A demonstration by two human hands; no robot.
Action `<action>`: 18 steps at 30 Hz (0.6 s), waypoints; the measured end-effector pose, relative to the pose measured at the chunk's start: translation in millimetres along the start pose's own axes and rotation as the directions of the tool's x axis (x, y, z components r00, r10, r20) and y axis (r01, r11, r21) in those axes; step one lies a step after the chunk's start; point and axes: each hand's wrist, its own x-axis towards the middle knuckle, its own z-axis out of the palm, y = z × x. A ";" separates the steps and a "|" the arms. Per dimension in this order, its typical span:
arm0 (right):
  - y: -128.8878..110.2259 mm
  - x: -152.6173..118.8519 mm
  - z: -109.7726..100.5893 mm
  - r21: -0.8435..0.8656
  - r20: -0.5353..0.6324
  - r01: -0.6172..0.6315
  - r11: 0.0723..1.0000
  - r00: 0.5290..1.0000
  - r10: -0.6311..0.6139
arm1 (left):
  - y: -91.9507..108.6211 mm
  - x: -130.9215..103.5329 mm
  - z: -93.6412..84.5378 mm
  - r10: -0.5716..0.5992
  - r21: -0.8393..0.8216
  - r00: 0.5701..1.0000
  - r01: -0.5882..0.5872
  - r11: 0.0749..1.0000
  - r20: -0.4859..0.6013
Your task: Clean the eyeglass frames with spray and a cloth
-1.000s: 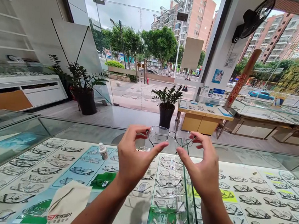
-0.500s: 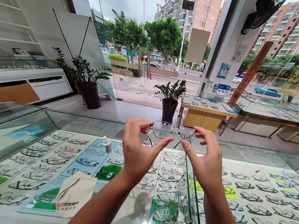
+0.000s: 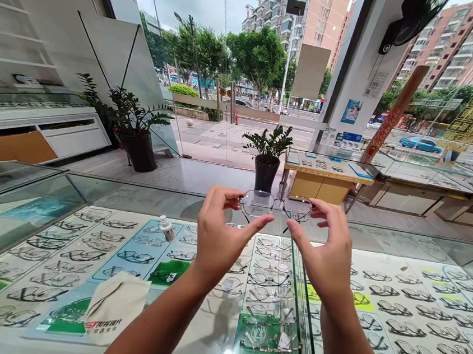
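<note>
A pair of thin-rimmed eyeglasses [image 3: 279, 202] is held up above the glass display counter [image 3: 203, 331], its lenses facing me. My left hand [image 3: 225, 226] pinches the left end of the frame, fingers behind and thumb stretched below the lens. At the other end my right hand [image 3: 326, 243] grips the frame in the same way. Small printed labels show on the lenses. The temples point downward behind the rims and are partly hidden by my thumbs. Below my left forearm lies a cream cleaning cloth [image 3: 122, 300] with a dark temple-like strip on it.
Rows of eyeglasses [image 3: 416, 353] lie under the counter glass on both sides. A small white bottle [image 3: 167, 229] stands left of my left hand. Beyond the counter are potted plants [image 3: 266, 169], a wooden display table [image 3: 324, 180] and a glass shopfront.
The eyeglasses have turned slightly to face me more squarely and sit a little further right. Both hands keep their grip. The whole view has shifted slightly.
</note>
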 end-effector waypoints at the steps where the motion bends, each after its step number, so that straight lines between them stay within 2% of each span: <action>1: 0.0 -0.1 -0.2 -0.002 -0.002 0.001 1.000 1.000 -0.001 | -0.1 0.1 0.4 -0.007 -0.009 1.000 0.007 1.000 0.006; 11: 0.2 0.0 -0.6 -0.004 -0.014 0.013 1.000 1.000 -0.013 | -2.9 -0.9 1.1 -0.023 -0.034 0.999 0.024 0.999 0.022; 18: -0.8 -0.3 -1.2 -0.005 -0.015 0.013 1.000 1.000 -0.013 | -2.2 0.5 1.1 0.018 -0.022 1.000 -0.018 1.000 0.002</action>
